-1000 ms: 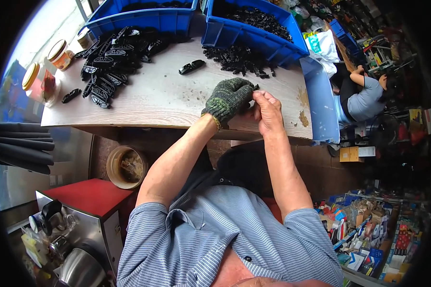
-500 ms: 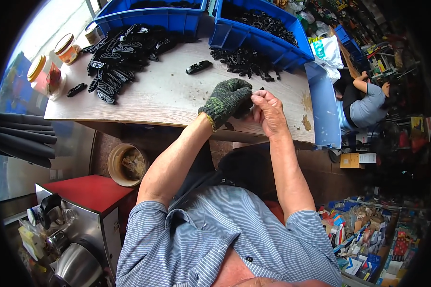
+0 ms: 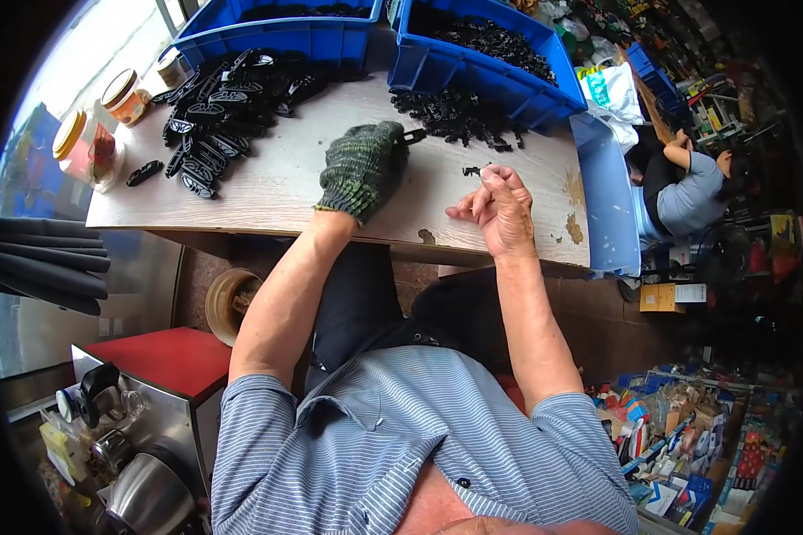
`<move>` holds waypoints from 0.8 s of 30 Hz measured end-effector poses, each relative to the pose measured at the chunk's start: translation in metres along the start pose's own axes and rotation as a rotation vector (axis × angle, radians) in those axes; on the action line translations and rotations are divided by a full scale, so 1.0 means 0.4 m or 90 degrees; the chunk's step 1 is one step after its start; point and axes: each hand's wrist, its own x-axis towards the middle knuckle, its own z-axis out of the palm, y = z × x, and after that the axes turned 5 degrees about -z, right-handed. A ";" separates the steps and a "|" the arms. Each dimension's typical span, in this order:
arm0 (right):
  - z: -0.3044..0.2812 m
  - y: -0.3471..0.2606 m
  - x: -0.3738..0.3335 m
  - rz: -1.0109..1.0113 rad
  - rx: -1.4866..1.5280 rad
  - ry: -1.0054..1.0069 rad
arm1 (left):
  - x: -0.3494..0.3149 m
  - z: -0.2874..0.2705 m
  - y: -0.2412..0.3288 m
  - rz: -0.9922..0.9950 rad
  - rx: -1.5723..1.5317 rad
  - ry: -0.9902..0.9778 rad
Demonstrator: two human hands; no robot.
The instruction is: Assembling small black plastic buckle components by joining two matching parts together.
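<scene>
My left hand [image 3: 363,169], in a dark green knit glove, is curled closed over the table. A black elongated part [image 3: 414,135] sticks out past its fingers, and the glove hides the rest. My bare right hand [image 3: 506,209] is near the table's front edge, thumb and forefinger pinched and the other fingers bent. By those fingertips is a small black piece [image 3: 472,170]; whether it is held or lies on the table cannot be told. Left of the glove lies a pile of black oval-shaped parts [image 3: 214,111]. Beyond my hands is a heap of small black pieces [image 3: 459,116].
Two blue bins, the left bin [image 3: 277,40] and the right bin [image 3: 526,94], hold black parts at the table's far side. Lidded jars [image 3: 85,147] stand at the left. A light blue bin [image 3: 608,205] adjoins the table's right end. Another person [image 3: 687,192] crouches beyond it.
My hands have moved apart. The gloved left hand went left and away from me, over where a lone black part lay. My right hand stayed about in place.
</scene>
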 end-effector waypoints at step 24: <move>-0.006 0.025 0.006 -0.035 -0.045 -0.052 | -0.075 0.025 0.113 -0.149 -0.562 -0.243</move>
